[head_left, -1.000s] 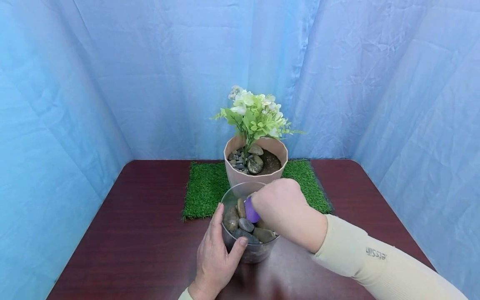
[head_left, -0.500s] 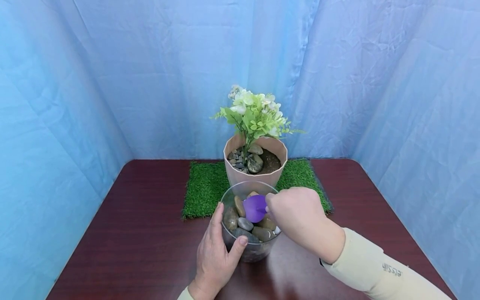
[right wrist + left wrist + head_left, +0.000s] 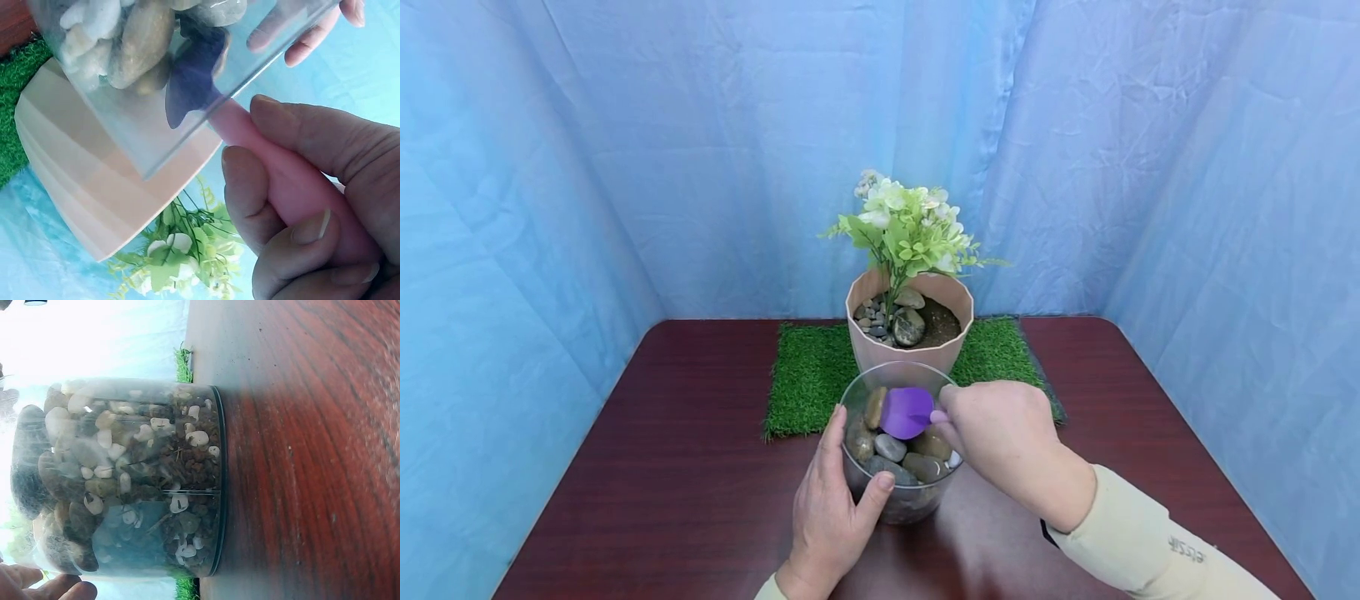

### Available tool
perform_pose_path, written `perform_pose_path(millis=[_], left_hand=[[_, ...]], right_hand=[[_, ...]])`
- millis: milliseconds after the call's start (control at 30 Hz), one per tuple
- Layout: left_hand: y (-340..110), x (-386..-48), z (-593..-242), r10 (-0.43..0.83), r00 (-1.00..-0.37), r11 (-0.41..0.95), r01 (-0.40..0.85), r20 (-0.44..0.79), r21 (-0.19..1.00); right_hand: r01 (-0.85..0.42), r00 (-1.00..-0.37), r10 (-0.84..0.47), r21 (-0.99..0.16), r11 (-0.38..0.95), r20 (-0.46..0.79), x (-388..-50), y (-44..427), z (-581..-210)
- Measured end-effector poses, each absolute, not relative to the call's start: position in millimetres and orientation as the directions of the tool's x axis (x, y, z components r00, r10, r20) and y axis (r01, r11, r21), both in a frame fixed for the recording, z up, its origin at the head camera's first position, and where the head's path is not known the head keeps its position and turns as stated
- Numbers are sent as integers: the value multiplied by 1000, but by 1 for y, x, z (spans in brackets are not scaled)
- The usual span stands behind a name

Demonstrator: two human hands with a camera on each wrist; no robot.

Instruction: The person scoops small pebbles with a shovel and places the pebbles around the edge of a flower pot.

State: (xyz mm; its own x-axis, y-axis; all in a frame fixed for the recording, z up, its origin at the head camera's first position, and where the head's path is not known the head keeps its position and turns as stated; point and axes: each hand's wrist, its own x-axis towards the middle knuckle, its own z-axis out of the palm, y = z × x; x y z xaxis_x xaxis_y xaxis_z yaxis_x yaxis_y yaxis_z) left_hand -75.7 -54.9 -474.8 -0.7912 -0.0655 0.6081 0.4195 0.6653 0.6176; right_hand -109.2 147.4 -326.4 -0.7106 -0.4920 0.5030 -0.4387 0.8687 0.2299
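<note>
A clear glass or plastic container [image 3: 912, 505] stands upright on the table, holding large smooth stones [image 3: 925, 467] on top. Through its wall in the left wrist view, white pebbles [image 3: 197, 439] and brown bits appear lower down. My left hand [image 3: 829, 504] holds the container's near left side, thumb at the rim and fingers along the wall. My right hand [image 3: 1003, 437] grips the pink handle [image 3: 294, 178] of a small purple hand trowel [image 3: 907, 412]. Its blade lies inside the container, below the rim, beside a brown stone [image 3: 876, 408]; whether it bears anything is unclear.
Right behind the container stands a pale pink flowerpot [image 3: 871, 357] with white-green flowers [image 3: 917, 221], pebbles, larger stones and dark soil. It rests on a green grass mat [image 3: 808, 383]. The dark red table [image 3: 685, 467] is bordered by blue curtains [image 3: 760, 167].
My right hand has drawn back right and slightly toward me, so more of the purple blade shows. The blade now lies flatter, shifted slightly left. My left hand and the container stay put.
</note>
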Motion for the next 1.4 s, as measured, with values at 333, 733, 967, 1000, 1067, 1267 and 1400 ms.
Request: perform_pose_path(millis=[333,733,967,1000,1067,1267,1400], left_hand=[[-55,-76,-474,-66,-798,664,414,600,623],[-55,-74,-472,-65,-804,660,410,591,630],[-55,-74,-473,-65,-804,656,412,591,632],[-55,-74,-473,-65,-803,656,413,593,631],[-56,-74,-473,-64,-798,658,417,599,627],[-56,-75,-475,-60,-795,659,423,603,622],[-56,-76,-475,-59,-791,660,427,610,618]], right_hand=[[-441,-764,-452,139,887,461,-113,149,-331],[-457,-810,-423,15,889,407,-112,155,-333],[-466,-824,-422,-29,884,377,-112,157,-335],[-467,-827,-422,-35,884,372,-112,157,-335],[-470,-829,-424,-43,882,365,-112,158,-335],[-460,-853,-408,-101,882,325,-112,161,-336],[-458,-861,-402,-127,880,312,-111,162,-336]])
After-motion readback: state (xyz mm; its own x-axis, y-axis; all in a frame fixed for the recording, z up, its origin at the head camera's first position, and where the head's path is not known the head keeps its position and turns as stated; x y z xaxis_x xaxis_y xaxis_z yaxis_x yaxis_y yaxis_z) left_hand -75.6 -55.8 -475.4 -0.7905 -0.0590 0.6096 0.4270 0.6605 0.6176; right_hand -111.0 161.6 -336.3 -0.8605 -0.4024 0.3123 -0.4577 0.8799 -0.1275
